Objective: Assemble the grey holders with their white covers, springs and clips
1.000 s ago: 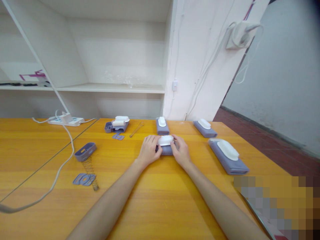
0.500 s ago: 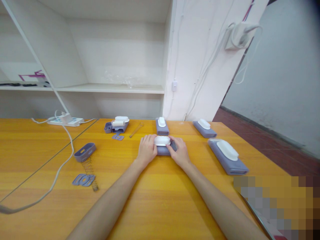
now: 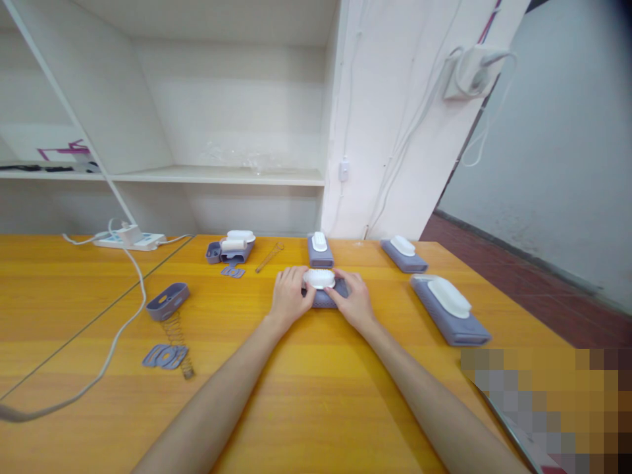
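A white oval piece [image 3: 320, 279] with a ridged top is between my two hands, over a grey-purple boxlike housing [image 3: 324, 301] in the middle of the table. My left hand [image 3: 292, 294] grips the left end of the white piece, its thumb at the front edge. From the right, my right hand [image 3: 356, 299] holds the other end, with its thumb and fingers closed around it and the palm beside the housing. Whether the white piece sits fully on the housing is hidden by the fingers.
Similar housings with white tops stand behind [image 3: 320, 253] and to the right [image 3: 451, 313]. At left lie a grey-purple shell [image 3: 168, 301], a spring [image 3: 187, 368] and flat plates [image 3: 165, 356]. A white cable [image 3: 133, 316] crosses the table from a power strip [image 3: 148, 241].
My left thumb has come onto the front of the white piece, and my right thumb has shifted left. The white piece now shows slightly tilted, its left side lower. Everything else stays put.
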Demonstrator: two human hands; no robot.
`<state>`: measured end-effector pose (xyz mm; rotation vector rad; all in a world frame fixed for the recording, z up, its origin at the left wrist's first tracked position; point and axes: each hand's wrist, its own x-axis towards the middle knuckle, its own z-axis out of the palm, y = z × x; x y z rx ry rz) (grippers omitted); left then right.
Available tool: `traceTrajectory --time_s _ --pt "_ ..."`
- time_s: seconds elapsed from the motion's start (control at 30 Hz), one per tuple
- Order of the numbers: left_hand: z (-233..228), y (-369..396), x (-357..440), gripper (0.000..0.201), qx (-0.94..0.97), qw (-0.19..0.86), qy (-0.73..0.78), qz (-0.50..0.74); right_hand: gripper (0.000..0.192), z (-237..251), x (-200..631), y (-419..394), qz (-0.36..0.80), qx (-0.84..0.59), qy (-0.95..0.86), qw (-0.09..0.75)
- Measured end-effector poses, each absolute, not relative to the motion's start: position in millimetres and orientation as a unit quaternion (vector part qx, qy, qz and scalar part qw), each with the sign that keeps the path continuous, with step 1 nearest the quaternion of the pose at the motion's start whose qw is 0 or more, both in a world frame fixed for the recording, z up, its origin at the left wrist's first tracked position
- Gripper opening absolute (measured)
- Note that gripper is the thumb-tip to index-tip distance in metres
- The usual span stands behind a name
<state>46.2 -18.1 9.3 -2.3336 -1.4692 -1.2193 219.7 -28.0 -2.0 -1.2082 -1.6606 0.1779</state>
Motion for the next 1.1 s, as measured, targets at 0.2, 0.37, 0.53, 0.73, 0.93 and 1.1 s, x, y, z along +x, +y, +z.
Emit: traceTrajectory --time_s 0.2,0.37,0.53,0.73,0.93,1.1 --pt "9.8 -17.8 46.0 0.026 -0.772 0.07 -0.489 -0.401 0.038 -2.0 220.1 -28.5 0.072 -0.5 -0.696 0.51" --pt "9.6 -19.0 46.1 0.026 -0.769 0.073 -0.494 -0.399 0.034 -3.1 220.9 -28.3 0.074 -0.499 -0.697 0.51" --pt "7.9 -18.3 46.3 0.025 -0.764 0.079 -0.506 -0.393 0.027 -4.2 222.8 -27.1 0.092 -0.489 -0.693 0.522" --pt "5.6 -14.9 45.3 0.021 -0.746 0.075 -0.53 -0.397 0.027 -6.7 225.4 -25.0 0.117 -0.486 -0.679 0.538" --pt "7.7 -16.5 45.1 0.023 -0.765 0.067 -0.505 -0.393 0.027 -7.0 225.2 -25.3 0.119 -0.486 -0.677 0.54" --pt "8.4 -18.1 45.8 0.025 -0.782 0.066 -0.483 -0.389 0.026 -3.1 223.8 -28.1 0.1 -0.484 -0.688 0.531"
